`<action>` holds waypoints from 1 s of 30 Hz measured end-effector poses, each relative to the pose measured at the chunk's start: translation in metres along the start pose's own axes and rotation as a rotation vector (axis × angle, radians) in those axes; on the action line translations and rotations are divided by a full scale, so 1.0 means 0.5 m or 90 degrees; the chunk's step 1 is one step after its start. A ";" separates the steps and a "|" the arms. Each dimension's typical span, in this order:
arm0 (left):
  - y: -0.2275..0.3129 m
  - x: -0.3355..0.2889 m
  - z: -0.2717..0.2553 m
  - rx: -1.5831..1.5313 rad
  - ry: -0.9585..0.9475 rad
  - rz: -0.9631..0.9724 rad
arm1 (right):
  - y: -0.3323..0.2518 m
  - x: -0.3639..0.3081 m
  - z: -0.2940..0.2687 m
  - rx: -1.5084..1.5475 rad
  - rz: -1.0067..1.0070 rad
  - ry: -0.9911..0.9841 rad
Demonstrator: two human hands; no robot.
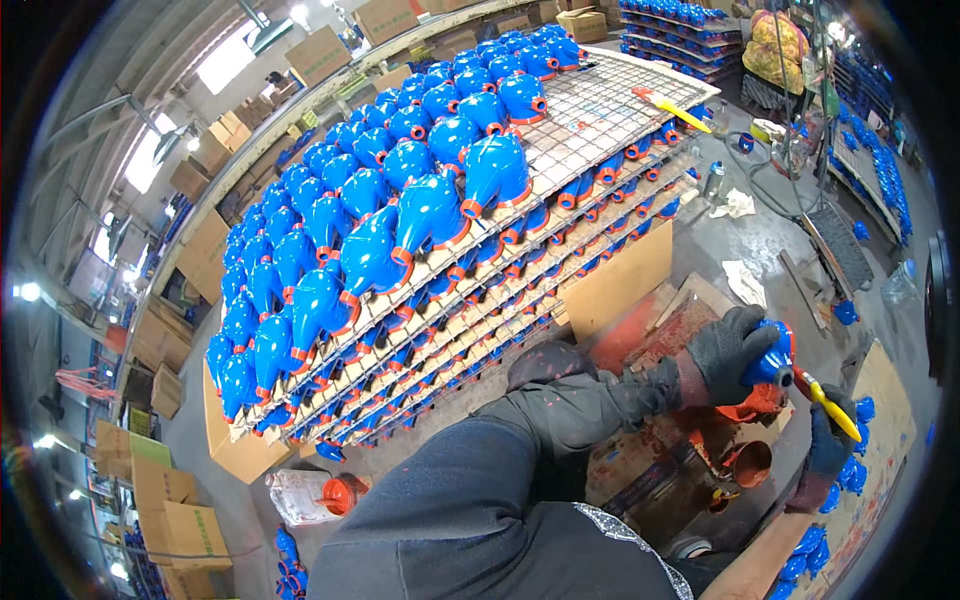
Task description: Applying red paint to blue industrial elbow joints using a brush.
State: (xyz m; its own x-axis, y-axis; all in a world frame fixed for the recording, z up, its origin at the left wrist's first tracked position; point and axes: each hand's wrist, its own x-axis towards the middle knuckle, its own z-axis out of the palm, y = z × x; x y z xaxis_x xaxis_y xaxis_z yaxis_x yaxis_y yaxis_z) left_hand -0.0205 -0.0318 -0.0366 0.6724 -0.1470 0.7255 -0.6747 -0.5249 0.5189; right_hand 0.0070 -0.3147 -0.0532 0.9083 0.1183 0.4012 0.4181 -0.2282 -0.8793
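The gloved left hand (732, 352) grips a blue casing (766, 364) at the right, its spout toward the person, red rim rightward. The right hand (828, 445) holds a yellow brush (836, 412) slanting lengthwise, bristles up-left at the casing, handle end down-right. Stacked racks (563, 170) of blue casings stand over grey floor (712, 250); cartons (318, 56) line the room.
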 end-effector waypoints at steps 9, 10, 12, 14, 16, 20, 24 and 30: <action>0.020 0.012 -0.006 -0.039 -0.104 0.149 | -0.087 -0.009 -0.009 0.011 0.015 0.164; 0.020 0.023 0.008 -0.035 -0.133 0.182 | -0.101 -0.012 -0.011 -0.037 0.063 0.209; 0.021 0.017 0.019 0.021 -0.109 0.188 | -0.123 -0.006 -0.008 -0.024 -0.009 0.174; 0.018 0.012 0.027 -0.017 -0.112 0.234 | -0.144 -0.015 0.001 -0.007 -0.018 0.158; 0.016 0.005 0.030 0.015 -0.115 0.260 | -0.159 -0.012 0.010 0.034 -0.021 0.154; 0.012 -0.007 0.033 0.054 -0.155 0.297 | -0.170 -0.006 0.033 0.030 0.000 0.152; 0.010 -0.012 0.038 0.079 -0.179 0.301 | -0.163 -0.007 0.036 -0.009 0.042 0.125; 0.010 -0.011 0.039 0.096 -0.179 0.292 | -0.166 -0.012 0.044 -0.084 -0.012 0.117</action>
State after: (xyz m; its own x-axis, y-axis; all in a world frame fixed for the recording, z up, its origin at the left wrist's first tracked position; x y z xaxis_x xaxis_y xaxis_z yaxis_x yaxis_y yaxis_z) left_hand -0.0217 -0.0500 -0.0468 0.3888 -0.5965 0.7022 -0.8805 -0.4649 0.0926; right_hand -0.0332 -0.2754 0.0116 0.8824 -0.0515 0.4678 0.4220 -0.3533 -0.8349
